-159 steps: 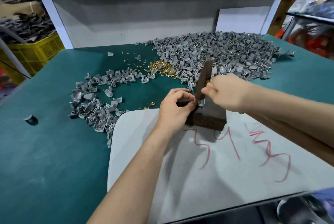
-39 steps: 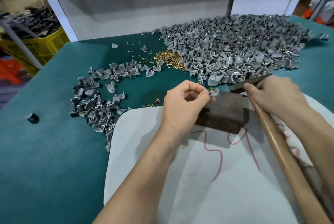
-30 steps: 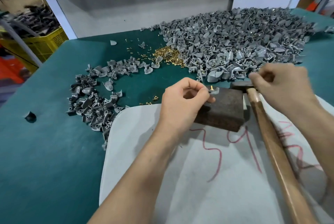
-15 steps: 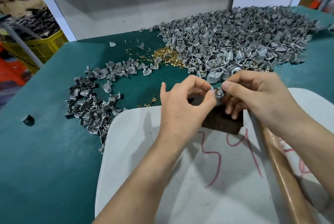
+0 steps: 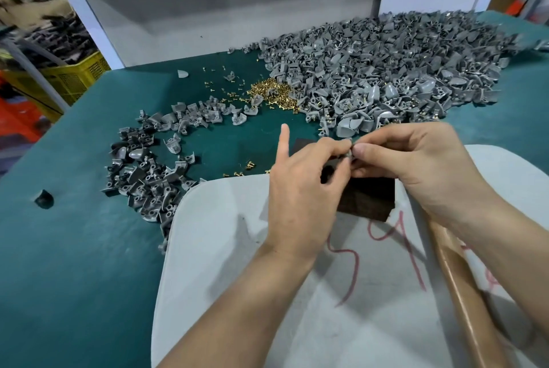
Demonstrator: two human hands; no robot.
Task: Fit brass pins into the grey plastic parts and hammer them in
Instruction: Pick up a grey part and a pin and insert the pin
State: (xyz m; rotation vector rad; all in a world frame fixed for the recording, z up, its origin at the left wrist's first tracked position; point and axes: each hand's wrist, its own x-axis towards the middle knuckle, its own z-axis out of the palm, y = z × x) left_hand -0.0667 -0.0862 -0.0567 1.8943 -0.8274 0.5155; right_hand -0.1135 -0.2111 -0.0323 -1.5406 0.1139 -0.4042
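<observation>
Because a tiny pin likely needs two hands to fit, the left hand (image 5: 303, 189) and the right hand (image 5: 416, 165) both pinch one small grey part (image 5: 348, 154) right above the dark block (image 5: 368, 198). I cannot see the pin itself. The block looks hard, so it seems a good spot for hitting. The hammer (image 5: 457, 272) lies just right of the block, held by no one, easy to grab. The brass pins (image 5: 270, 94) and the big heap of grey parts (image 5: 386, 70) sit behind the block, within reach.

Small factory assembly workshop. A green-covered workbench (image 5: 74, 249) carries a big heap of identical grey plastic parts (image 5: 386, 70) and loose brass pins (image 5: 267, 91). At far left, a yellow crate (image 5: 77, 76) holds more dark parts.
</observation>
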